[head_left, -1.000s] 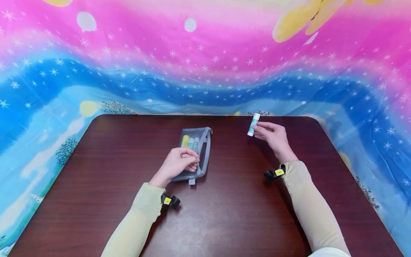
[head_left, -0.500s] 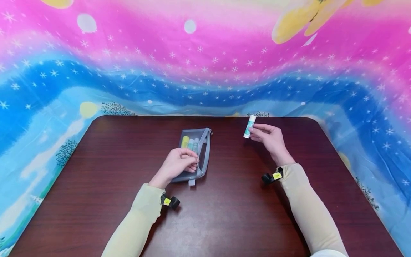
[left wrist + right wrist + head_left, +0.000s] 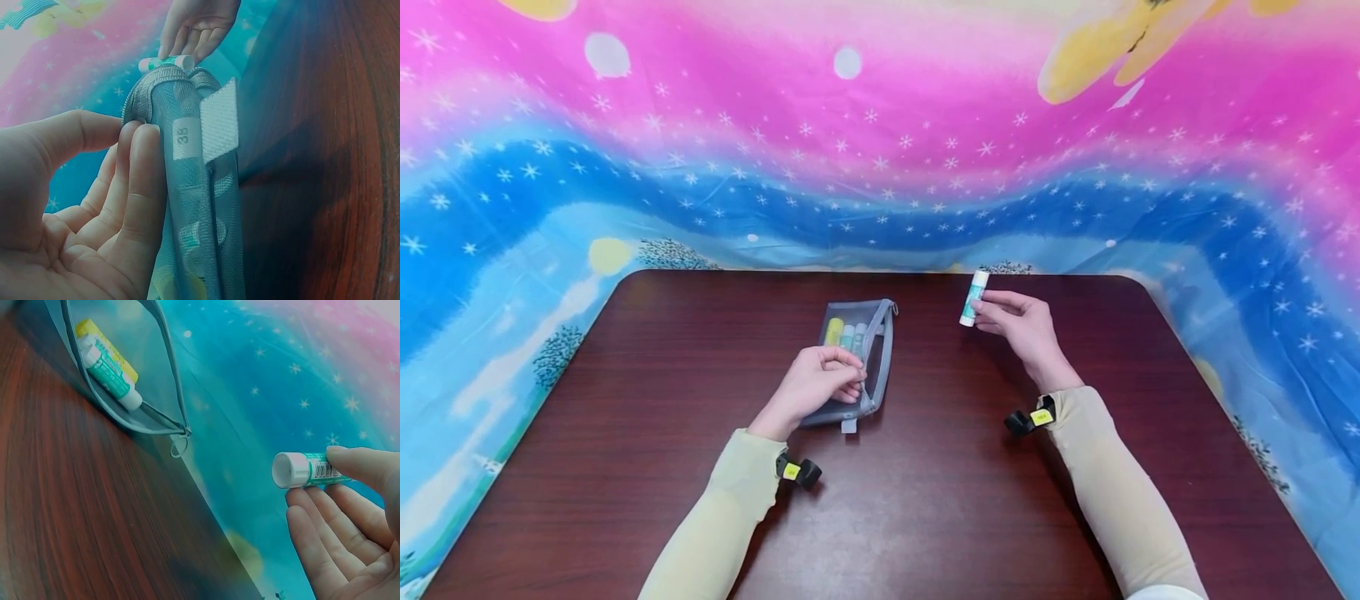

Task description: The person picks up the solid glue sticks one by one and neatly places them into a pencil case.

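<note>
My left hand [image 3: 820,379] pinches the near edge of a grey mesh zipper pouch [image 3: 886,358], whose mouth gapes toward the right. Through the mesh show a yellow tube [image 3: 834,331] and white-and-green glue sticks [image 3: 847,336]. In the right wrist view, one glue stick [image 3: 109,374] lies beside the yellow tube inside the pouch. Off to the pouch's right, my right hand [image 3: 1021,329] holds another glue stick [image 3: 974,298] between thumb and fingers, tilted and raised above the table. The left wrist view shows the pouch's zipper edge between thumb and fingertips.
The dark brown wooden table [image 3: 925,517] carries the pouch. A pink and blue patterned cloth [image 3: 880,167] hangs behind the table and along its sides. A zipper pull ring [image 3: 179,446] dangles at the pouch's far corner.
My right hand has moved a little left toward the pouch, with the glue stick still in its fingers. My left hand and the pouch have stayed in place.
</note>
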The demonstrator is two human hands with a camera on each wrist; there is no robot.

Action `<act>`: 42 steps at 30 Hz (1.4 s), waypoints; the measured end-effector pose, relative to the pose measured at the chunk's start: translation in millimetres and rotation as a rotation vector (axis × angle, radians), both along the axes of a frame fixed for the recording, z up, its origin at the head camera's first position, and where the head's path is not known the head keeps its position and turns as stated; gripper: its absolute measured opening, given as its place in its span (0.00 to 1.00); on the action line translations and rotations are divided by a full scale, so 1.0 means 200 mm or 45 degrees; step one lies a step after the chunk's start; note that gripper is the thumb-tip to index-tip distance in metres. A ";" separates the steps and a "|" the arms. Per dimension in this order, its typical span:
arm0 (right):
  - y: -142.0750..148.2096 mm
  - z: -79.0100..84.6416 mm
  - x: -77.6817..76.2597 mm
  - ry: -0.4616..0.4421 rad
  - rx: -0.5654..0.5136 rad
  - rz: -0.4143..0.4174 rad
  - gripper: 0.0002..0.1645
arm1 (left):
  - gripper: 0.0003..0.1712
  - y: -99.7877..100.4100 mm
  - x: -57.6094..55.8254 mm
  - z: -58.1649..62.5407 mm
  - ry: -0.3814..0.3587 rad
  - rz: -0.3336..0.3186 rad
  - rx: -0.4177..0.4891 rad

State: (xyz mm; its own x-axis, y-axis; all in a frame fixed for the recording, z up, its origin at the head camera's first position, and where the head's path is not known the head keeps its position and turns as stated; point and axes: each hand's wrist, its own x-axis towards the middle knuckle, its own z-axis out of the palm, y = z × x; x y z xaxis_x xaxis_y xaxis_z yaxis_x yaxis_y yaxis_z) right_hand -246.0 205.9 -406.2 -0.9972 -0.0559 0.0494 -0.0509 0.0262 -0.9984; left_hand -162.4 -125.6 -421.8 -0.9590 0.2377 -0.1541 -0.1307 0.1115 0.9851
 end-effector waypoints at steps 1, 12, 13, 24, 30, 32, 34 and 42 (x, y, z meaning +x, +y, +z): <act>-0.01 0.00 0.00 -0.003 -0.002 0.003 0.27 | 0.10 0.00 0.00 0.00 0.001 0.001 0.000; -0.07 -0.01 0.03 -0.035 0.041 0.042 0.26 | 0.11 0.01 -0.01 0.00 -0.002 0.012 0.020; -0.08 -0.02 0.03 -0.042 0.043 0.048 0.26 | 0.10 0.01 -0.01 0.00 -0.002 0.013 0.020; -0.13 -0.04 0.05 -0.090 0.089 0.098 0.27 | 0.06 0.01 0.00 -0.01 0.007 0.013 0.020; -0.17 -0.06 0.06 -0.113 0.093 0.096 0.25 | 0.07 0.01 0.00 -0.01 0.007 0.011 0.023; -0.18 -0.06 0.06 -0.121 0.091 0.099 0.25 | 0.07 0.01 -0.01 -0.01 0.003 0.011 0.026; -0.19 -0.06 0.07 -0.124 0.089 0.107 0.24 | 0.08 0.01 -0.01 -0.02 0.003 0.009 0.028; -0.23 -0.08 0.07 -0.140 0.062 0.127 0.23 | 0.08 0.02 -0.01 -0.02 0.014 0.006 0.031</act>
State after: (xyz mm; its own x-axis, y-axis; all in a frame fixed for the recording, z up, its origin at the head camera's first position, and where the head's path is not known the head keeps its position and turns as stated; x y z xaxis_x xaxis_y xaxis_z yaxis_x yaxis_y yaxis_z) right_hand -231.9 159.8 -422.0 -0.9859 -0.1544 -0.0650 0.0539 0.0752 -0.9957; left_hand -164.4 -122.6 -425.9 -0.9617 0.2369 -0.1381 -0.1205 0.0873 0.9889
